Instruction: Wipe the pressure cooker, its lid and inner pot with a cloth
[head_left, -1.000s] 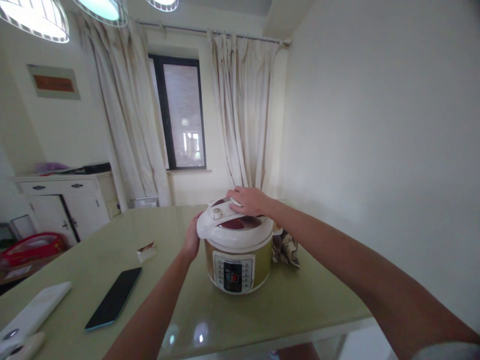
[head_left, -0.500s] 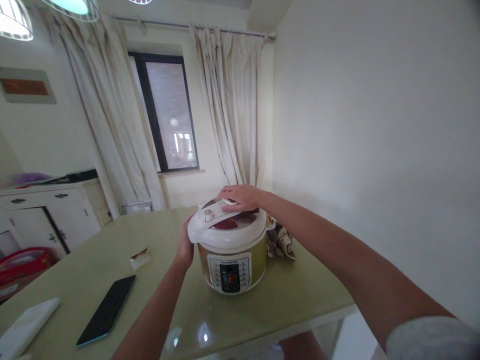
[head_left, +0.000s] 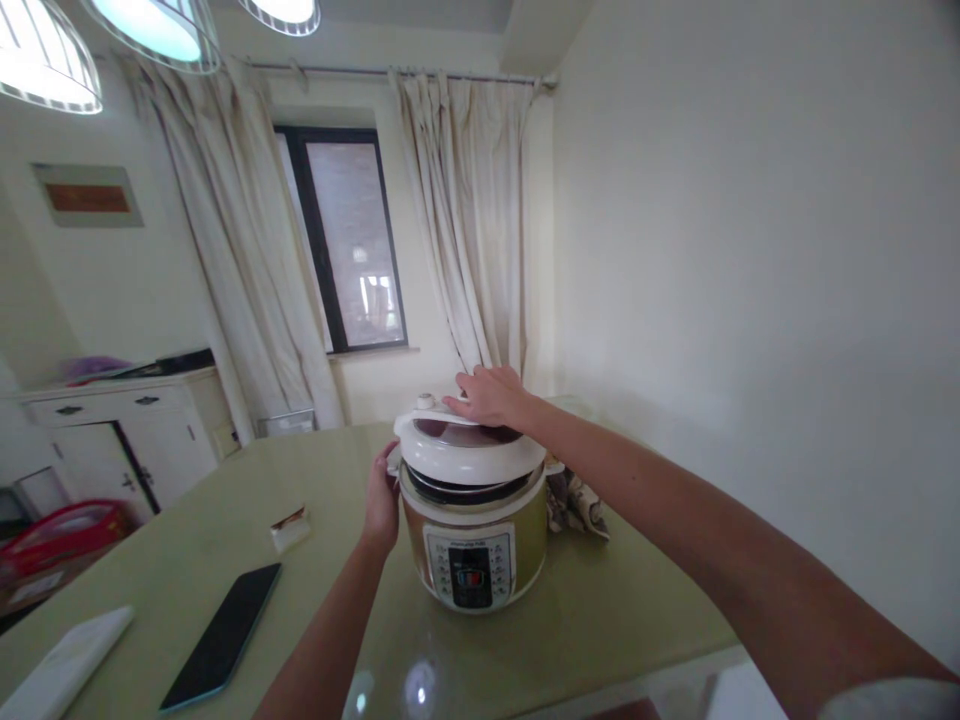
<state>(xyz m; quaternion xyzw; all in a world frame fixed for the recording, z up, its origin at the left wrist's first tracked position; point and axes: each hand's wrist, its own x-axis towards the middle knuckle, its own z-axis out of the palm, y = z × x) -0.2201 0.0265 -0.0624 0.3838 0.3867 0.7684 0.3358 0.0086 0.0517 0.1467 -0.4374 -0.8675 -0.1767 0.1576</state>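
An electric pressure cooker (head_left: 529, 545) with a gold-coloured body and a dark control panel stands upright on the table. Its white lid (head_left: 472, 462) is raised a little off the body, and a dark gap shows along the front. My right hand (head_left: 491, 396) is closed around the handle on top of the lid. At the cooker's left side, my left hand (head_left: 382, 500) grips the side handle by the rim; its fingertips are partly hidden behind the cooker. The inside of the pot cannot be seen.
On the green table (head_left: 322, 620) lie a black phone (head_left: 223, 635), a white flat object (head_left: 71, 665) and a small packet (head_left: 290, 528). A crumpled patterned cloth (head_left: 576, 503) sits right behind the cooker. A wall rises on the right; a white cabinet (head_left: 127, 420) stands at the left.
My right hand has lifted the lid off the cooker's rim and the lid has turned. My left hand stays at the cooker's side. The view has tilted slightly upward.
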